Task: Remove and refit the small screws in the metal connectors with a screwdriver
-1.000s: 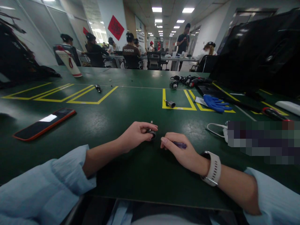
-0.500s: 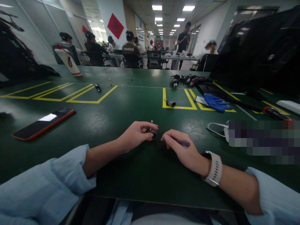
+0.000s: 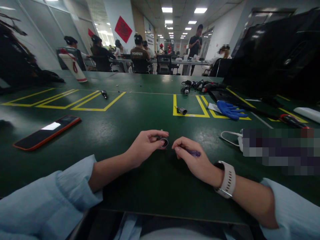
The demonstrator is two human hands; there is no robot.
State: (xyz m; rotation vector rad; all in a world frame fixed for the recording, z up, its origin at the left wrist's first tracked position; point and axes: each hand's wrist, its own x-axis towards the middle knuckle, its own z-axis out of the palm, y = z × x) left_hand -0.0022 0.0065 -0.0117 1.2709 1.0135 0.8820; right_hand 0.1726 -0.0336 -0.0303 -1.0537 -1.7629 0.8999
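Just left of the middle, my left hand (image 3: 145, 146) is closed on a round, hollow metal part (image 3: 164, 142). Its dark opening faces right and towards me, and a thin stub shows above my fingers. My right hand (image 3: 191, 156), with a pale watch on the wrist, grips a slim tool with a purple handle (image 3: 194, 153), which looks like a small screwdriver. The tool's tip is hidden by my fingers. A narrow gap separates the two hands, both low over the green table (image 3: 150, 190).
A similar metal part (image 3: 181, 110) lies inside a yellow taped frame. Beyond are a black part (image 3: 104, 94), black cameras or fittings with cables (image 3: 197, 86) and a blue glove (image 3: 230, 110). A phone (image 3: 47, 131) lies left; a white cable (image 3: 228, 138) lies right. Several people sit farther back.
The metal part has turned slightly in my left hand, so more of its round opening shows. My right hand has barely moved, still holding the purple-handled tool.
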